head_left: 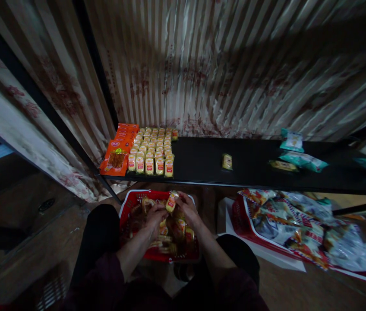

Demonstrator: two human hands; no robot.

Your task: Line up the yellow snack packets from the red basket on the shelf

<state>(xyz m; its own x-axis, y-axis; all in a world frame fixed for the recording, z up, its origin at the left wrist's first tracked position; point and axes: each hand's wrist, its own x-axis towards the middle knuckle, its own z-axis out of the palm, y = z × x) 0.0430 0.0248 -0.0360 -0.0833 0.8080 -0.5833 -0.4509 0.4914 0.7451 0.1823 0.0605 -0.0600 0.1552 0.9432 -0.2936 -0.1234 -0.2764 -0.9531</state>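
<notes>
Over the red basket point(125, 214) between my knees, a small yellow wrapped snack cake point(171, 202) is held up in my fingers. My right hand point(186, 207) grips its right side. Fingers of my left hand point(156, 216) are closed at its lower left edge. More wrapped cakes point(179, 226) lie loose in the basket below. Ahead, on the black shelf point(199, 157), several rows of the same cakes point(150, 151) stand packed together, the front ones upright. Orange snack packets point(117, 151) lie left of those rows.
One cake point(227, 162) sits alone mid-shelf. Green packets point(302, 160) and another yellow packet point(283, 166) lie farther right. Under the shelf, a second red basket point(239, 218) overflows with snack bags point(309, 235). A black post point(97, 65) rises at the left; a striped curtain point(209, 73) hangs behind.
</notes>
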